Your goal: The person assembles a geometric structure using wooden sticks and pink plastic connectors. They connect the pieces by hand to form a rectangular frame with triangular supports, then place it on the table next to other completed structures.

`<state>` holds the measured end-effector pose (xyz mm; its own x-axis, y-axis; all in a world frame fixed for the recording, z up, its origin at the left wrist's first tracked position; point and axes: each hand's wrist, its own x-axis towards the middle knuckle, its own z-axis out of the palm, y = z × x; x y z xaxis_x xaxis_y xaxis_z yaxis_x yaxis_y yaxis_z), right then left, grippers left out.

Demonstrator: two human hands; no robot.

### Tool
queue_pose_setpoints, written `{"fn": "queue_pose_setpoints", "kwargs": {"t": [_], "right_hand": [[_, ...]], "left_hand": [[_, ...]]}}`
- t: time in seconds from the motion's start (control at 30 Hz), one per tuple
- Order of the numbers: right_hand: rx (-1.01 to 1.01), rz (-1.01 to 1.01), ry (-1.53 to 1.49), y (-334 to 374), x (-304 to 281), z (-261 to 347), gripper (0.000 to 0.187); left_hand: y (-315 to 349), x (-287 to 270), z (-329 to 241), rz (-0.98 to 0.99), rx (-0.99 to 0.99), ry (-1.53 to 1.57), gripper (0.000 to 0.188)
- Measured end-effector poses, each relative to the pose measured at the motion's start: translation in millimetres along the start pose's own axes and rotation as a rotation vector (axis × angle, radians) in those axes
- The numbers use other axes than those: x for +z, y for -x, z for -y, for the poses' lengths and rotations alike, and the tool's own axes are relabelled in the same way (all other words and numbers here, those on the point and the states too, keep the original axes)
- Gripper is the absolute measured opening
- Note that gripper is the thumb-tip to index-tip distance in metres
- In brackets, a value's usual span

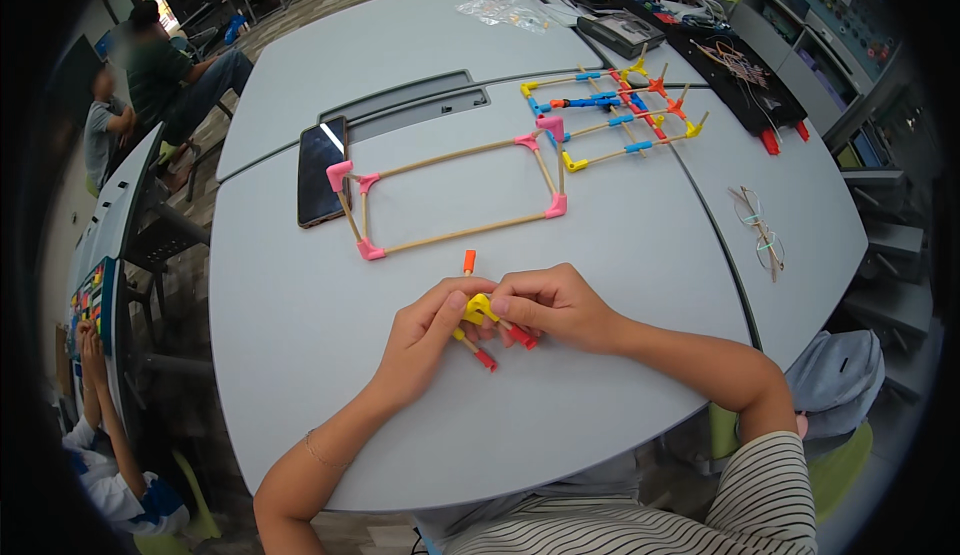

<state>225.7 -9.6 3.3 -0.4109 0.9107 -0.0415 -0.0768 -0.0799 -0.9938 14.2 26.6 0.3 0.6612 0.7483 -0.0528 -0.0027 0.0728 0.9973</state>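
Near the front of the table, my left hand [428,330] and my right hand [560,305] meet around a yellow plastic connector [481,308]. Both hands are closed, thumbs and fingers pinching it from either side. Short wooden sticks run out of it: two end in red tips [486,360] pointing toward me, and an orange tip [470,261] pokes out beyond my fingers. My fingers hide part of the joint. Beyond my hands stands a frame of wooden sticks [465,233] with pink corner connectors [371,249].
A dark phone [321,180] lies left of the pink frame. Behind right sits a multicoloured stick structure [606,115]. Folded eyeglasses [762,230] rest at right, near a black case [750,80] and a clear plastic bag [503,13]. Other people sit at left and far right.
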Motion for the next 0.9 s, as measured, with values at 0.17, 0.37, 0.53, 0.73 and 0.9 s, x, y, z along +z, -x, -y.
{"fn": "queue_pose_setpoints", "kwargs": {"t": [0.17,0.37,0.53,0.73,0.9], "right_hand": [[0.047,-0.031,-0.094,-0.4,-2.4,3.1,0.023],[0.031,-0.188,-0.190,-2.7,-7.6,-2.8,0.027],[0.003,-0.212,-0.117,-3.8,-1.3,-2.2,0.028],[0.001,-0.223,-0.065,-3.0,-1.0,0.4,0.026],[-0.010,-0.215,-0.035,-1.7,-0.9,0.7,0.022]], "left_hand": [[-1.5,2.2,-3.9,-0.061,-0.027,0.093,0.041],[-3.3,-1.8,-5.3,-0.083,-0.070,0.288,0.045],[-1.3,-7.0,-2.5,-0.072,-0.053,0.301,0.049],[-3.6,-14.7,0.0,0.023,-0.039,0.535,0.051],[-1.4,-12.0,3.0,0.004,-0.054,0.375,0.045]]}}
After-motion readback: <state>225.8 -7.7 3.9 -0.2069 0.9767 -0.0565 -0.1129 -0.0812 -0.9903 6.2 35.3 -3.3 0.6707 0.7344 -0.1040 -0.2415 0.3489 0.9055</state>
